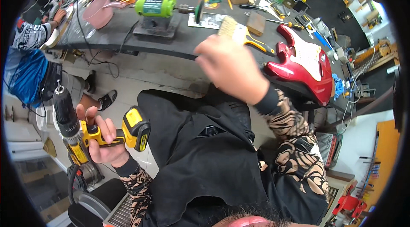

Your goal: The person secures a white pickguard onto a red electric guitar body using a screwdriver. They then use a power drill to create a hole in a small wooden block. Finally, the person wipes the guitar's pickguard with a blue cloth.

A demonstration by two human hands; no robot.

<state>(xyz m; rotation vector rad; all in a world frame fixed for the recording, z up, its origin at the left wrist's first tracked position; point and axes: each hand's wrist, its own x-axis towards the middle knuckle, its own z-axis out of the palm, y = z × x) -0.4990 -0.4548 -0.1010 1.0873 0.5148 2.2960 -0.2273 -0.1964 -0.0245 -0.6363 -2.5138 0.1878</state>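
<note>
My left hand (106,143) is wrapped round the grip of a yellow and black cordless drill (66,113), held off the bench at the left. A bit points up from the drill's chuck, and its battery faces my lap. My right hand (232,66) is over the bench's front edge, its fingers curled downward and blurred; whether anything is in them is hidden. Just beyond it lies a wide paintbrush (253,43) with pale bristles and a yellow-black handle. To the right of that hand rests a glossy red electric guitar body (294,75) with a white pickguard.
A green bench motor (154,7) with a disc stands on the dark workbench (183,43). Left of it is a pink pot (98,12). A wooden block (256,24) and many hand tools lie behind. Another person (32,34) sits at the far left; a cable hangs nearby.
</note>
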